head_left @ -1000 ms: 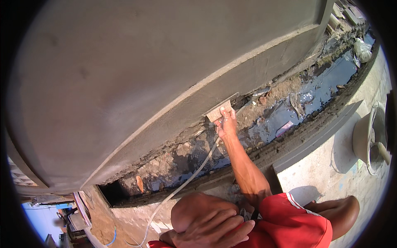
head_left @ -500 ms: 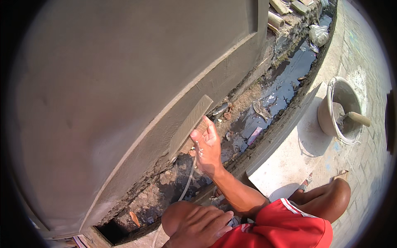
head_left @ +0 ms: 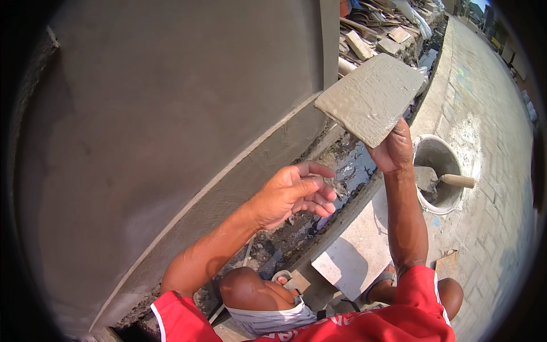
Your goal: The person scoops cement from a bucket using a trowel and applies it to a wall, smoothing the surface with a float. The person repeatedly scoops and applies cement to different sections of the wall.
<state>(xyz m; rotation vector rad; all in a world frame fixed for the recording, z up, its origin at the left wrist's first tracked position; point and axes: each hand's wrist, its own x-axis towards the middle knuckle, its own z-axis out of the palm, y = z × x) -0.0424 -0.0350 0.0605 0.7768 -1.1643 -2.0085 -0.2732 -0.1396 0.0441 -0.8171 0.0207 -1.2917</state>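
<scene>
My right hand [head_left: 397, 149] holds a plastering float [head_left: 373, 97] from beneath, up over the drain. The float's flat face is turned upward and coated with wet grey mortar; its handle is hidden under the plate. My left hand [head_left: 293, 196] hangs in the air before the wall's lower band, fingers apart and loosely bent, with nothing in it. To the left rises a smooth grey plastered wall [head_left: 171, 114], with a ledge above the rougher lower band [head_left: 265, 157]. Right of my right forearm stands a bucket [head_left: 431, 153] with a trowel [head_left: 457, 180] resting inside.
A drain with dark water [head_left: 356, 168] and debris runs between wall and paving. A pale board [head_left: 356, 248] lies beside my foot. Rubble and wood scraps [head_left: 379, 34] are piled at the far end. Paving [head_left: 490, 188] stretches along the right.
My right hand has lifted the float off the wall's lower band, moved it right and far, and turned its face up. My left hand has risen from my knee. The view has shifted.
</scene>
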